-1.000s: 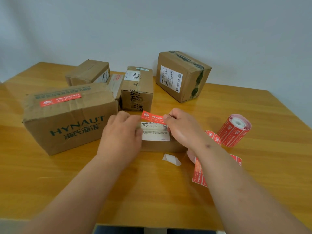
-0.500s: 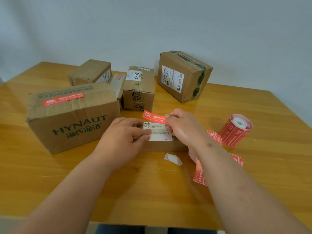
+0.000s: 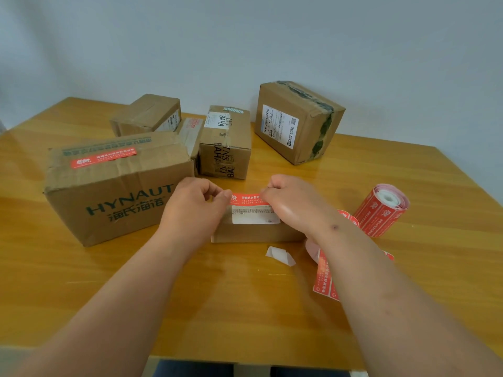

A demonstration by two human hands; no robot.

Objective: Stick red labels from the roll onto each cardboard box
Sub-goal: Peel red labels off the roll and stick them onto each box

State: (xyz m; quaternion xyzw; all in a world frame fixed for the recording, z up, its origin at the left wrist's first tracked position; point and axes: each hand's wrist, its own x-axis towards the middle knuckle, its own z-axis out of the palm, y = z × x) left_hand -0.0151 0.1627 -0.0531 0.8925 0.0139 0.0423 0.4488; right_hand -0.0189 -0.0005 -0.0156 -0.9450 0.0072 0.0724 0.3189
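- Left hand (image 3: 190,210): pinches the left end of the red label (image 3: 249,199); half a second ago it lay on the small box (image 3: 255,231) without gripping the label.
- Right hand (image 3: 292,204): pinches the right end of the label.
- Label position: stretched level between both hands, just above the box's white shipping sticker (image 3: 254,217); previously tilted.
- Meaning: label appears aligned; pressing down likely follows.
- Label roll (image 3: 381,210): lies on the worktop (image 3: 231,308), right of the box.
- HYNAUT box (image 3: 109,186): already labelled.
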